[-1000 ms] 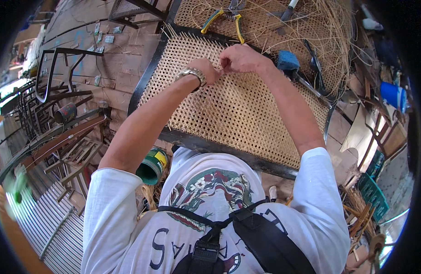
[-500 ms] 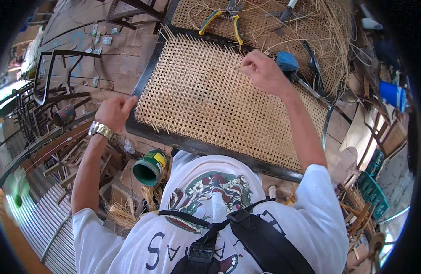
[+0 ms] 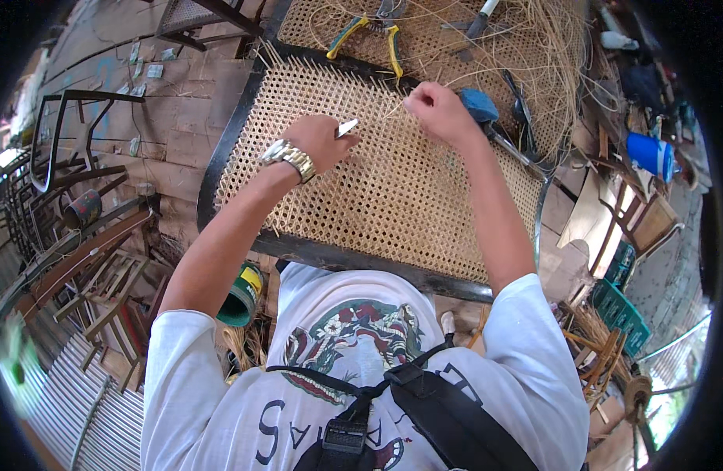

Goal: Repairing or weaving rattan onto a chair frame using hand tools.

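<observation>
two hands (image 3: 318, 143) (image 3: 446, 116) over the cane panel (image 3: 369, 196), left gripping a white pointed piece (image 3: 346, 128), right curled closed

The left hand (image 3: 316, 143) holds a small white tool (image 3: 346, 127) over a woven cane panel (image 3: 361, 192) in a black frame (image 3: 330, 253); the right hand (image 3: 440, 111), fingers curled, is near pliers (image 3: 393, 51) and a blue mallet (image 3: 479, 104).

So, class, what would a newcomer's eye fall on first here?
The pale woven cane panel in its dark frame dominates the middle. Over it, the left hand holds a pale pointed piece. Yellow-handled cutters lie beyond at top centre, with tangled strands at upper right.
</observation>
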Demonstrator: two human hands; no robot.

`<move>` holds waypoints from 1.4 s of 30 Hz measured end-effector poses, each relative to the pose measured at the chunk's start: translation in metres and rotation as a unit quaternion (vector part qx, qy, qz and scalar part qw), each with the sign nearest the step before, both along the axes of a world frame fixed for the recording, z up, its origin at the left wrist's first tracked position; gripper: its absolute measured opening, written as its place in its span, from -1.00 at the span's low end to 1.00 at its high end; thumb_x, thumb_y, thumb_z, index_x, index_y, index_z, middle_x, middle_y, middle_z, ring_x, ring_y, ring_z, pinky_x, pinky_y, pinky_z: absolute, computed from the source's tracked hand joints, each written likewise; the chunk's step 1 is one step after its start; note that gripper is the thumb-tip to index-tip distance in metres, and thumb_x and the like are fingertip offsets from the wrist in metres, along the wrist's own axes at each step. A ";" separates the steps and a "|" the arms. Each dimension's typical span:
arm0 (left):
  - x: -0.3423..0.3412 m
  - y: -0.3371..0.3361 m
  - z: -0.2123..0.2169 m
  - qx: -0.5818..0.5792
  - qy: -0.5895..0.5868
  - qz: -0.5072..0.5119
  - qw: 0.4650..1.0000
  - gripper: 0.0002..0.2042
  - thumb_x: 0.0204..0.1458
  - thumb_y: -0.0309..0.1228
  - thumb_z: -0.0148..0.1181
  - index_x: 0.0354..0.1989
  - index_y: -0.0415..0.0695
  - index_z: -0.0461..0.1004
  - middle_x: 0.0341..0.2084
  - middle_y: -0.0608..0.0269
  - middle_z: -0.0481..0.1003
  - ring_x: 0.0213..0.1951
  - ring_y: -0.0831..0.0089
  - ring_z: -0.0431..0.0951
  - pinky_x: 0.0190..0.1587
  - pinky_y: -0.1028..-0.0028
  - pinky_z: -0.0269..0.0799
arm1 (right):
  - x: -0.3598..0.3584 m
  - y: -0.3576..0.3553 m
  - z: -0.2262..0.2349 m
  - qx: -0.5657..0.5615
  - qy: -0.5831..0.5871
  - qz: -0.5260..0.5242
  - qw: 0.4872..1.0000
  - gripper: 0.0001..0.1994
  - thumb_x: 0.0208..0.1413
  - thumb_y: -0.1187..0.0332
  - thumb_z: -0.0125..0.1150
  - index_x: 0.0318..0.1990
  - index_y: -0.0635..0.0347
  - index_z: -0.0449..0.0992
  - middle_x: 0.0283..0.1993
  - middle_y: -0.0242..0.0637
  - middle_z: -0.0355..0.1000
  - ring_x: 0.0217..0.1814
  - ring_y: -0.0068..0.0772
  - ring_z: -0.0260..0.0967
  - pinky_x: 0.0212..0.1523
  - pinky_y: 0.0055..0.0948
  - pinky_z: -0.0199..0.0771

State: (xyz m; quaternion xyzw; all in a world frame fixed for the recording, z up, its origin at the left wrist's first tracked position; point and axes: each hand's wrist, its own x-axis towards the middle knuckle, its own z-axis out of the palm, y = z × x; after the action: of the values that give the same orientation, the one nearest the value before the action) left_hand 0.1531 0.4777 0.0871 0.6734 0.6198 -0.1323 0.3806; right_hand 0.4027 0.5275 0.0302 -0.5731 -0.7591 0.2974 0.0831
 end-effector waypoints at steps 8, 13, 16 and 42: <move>0.004 0.028 -0.011 -0.089 -0.011 0.027 0.996 -0.56 0.15 0.03 0.12 -0.33 -0.16 0.63 -0.54 0.16 0.57 -0.56 0.43 0.52 -0.49 0.34 0.42 | -0.008 0.032 0.013 -0.276 0.167 -0.076 0.943 -0.72 0.07 0.22 0.34 -0.54 0.06 0.38 -0.45 -0.57 0.25 -0.39 -0.72 0.14 -0.28 -0.55 0.18; -0.003 0.001 -0.018 -0.079 -0.071 0.114 0.988 -0.73 0.14 -0.26 0.04 -0.46 -0.17 0.55 -0.67 0.25 0.43 -0.65 0.44 0.39 -0.58 0.36 0.33 | -0.004 0.036 0.010 -0.124 0.095 0.074 0.985 -0.67 -0.06 0.14 0.36 -0.56 0.17 0.39 -0.49 -0.40 0.23 -0.44 -0.54 0.20 -0.36 -0.46 0.25; -0.039 -0.032 -0.005 0.015 -0.083 0.115 0.990 -0.68 0.10 -0.19 0.05 -0.50 -0.20 0.54 -0.69 0.15 0.44 -0.66 0.32 0.42 -0.53 0.29 0.38 | -0.013 0.027 0.001 -0.151 0.086 0.125 0.977 -0.68 -0.09 0.17 0.36 -0.55 0.19 0.38 -0.48 -0.35 0.27 -0.39 -0.42 0.28 -0.33 -0.40 0.31; -0.194 -0.144 0.065 0.119 -0.073 0.280 0.950 -0.56 0.12 -0.12 0.26 -0.61 -0.22 0.37 -0.72 0.52 0.19 -0.58 0.72 0.12 -0.57 0.55 0.02 | -0.153 -0.052 0.031 -0.176 0.195 0.332 0.906 -0.79 0.22 0.28 0.16 -0.14 0.23 0.53 -0.16 -0.24 0.51 -0.11 -0.32 0.45 -0.04 -0.31 0.47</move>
State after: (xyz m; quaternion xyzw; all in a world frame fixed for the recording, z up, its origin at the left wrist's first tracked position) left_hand -0.0413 0.3341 0.1524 0.5214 0.7651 0.1035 0.3635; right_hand 0.2497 0.4751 0.0613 -0.2238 -0.8094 0.5424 0.0233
